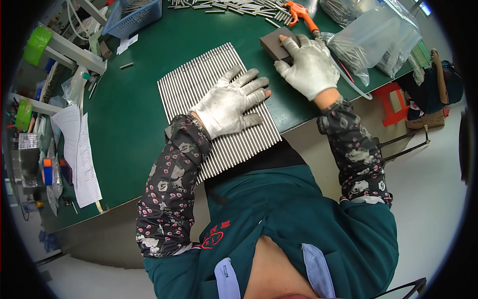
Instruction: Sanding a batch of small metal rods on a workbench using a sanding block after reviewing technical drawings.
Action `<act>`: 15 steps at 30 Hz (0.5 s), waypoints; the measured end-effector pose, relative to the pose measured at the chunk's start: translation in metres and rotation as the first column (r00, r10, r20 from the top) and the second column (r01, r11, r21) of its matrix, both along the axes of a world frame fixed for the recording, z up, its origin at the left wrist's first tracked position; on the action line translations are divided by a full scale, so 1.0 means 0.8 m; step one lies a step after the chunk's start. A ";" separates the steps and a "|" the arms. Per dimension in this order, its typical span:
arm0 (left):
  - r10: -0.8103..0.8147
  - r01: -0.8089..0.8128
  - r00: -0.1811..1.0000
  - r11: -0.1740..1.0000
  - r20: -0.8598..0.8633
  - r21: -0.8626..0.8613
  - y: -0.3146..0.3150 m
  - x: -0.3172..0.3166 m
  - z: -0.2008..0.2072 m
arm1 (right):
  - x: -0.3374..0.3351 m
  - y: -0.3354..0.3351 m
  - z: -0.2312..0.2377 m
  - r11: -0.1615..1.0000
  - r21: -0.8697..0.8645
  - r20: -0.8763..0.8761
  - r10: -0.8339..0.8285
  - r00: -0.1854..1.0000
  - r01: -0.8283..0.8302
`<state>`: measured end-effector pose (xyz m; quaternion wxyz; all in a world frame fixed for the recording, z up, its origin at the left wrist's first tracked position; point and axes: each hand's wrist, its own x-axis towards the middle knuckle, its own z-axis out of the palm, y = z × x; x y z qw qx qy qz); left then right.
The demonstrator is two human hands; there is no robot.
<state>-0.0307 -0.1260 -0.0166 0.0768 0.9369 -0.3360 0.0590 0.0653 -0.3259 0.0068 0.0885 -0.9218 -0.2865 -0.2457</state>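
Left gloved hand (229,102) lies palm down on the row of metal rods (184,82), fingers loosely spread toward the row's far right, wrist and palm hiding part of it. Right gloved hand (309,65) is right of the row, palm down, thumb and fingers over a brown block (273,44); cannot tell whether it grips or merely rests. Beyond the row: loose rods (244,7), a blue basket (130,22) and an orange air gun (301,14). Right of it: plastic bags (366,37). Left: paper sheets (77,149).
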 end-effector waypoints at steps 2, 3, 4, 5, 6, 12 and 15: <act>-0.005 0.005 1.000 1.000 -0.002 -0.016 -0.001 -0.001 0.001 | -0.033 -0.011 0.015 0.986 0.108 0.010 0.127 0.992 -0.127; 0.013 -0.013 1.000 1.000 -0.003 -0.014 0.000 -0.002 0.002 | -0.054 -0.019 0.021 0.976 0.124 -0.008 0.183 0.983 -0.180; 0.026 -0.026 1.000 1.000 -0.004 -0.012 -0.002 -0.001 0.000 | -0.071 -0.032 0.016 0.977 0.097 -0.056 0.195 0.979 -0.189; 0.026 -0.026 1.000 1.000 -0.003 -0.014 -0.001 -0.002 -0.001 | -0.086 -0.044 0.011 0.976 0.073 -0.101 0.212 0.972 -0.205; 0.034 -0.034 0.999 0.999 -0.007 -0.022 0.000 -0.003 -0.001 | -0.099 -0.054 0.004 0.985 0.050 -0.212 0.171 0.962 -0.164; 0.028 -0.028 1.000 1.000 -0.007 0.004 -0.003 0.000 0.005 | -0.116 -0.041 -0.025 0.992 0.117 -0.124 0.051 0.991 -0.036; 0.019 -0.019 1.000 1.000 -0.010 -0.008 -0.001 0.002 0.000 | -0.128 -0.050 -0.013 0.998 0.068 -0.172 -0.004 0.985 0.016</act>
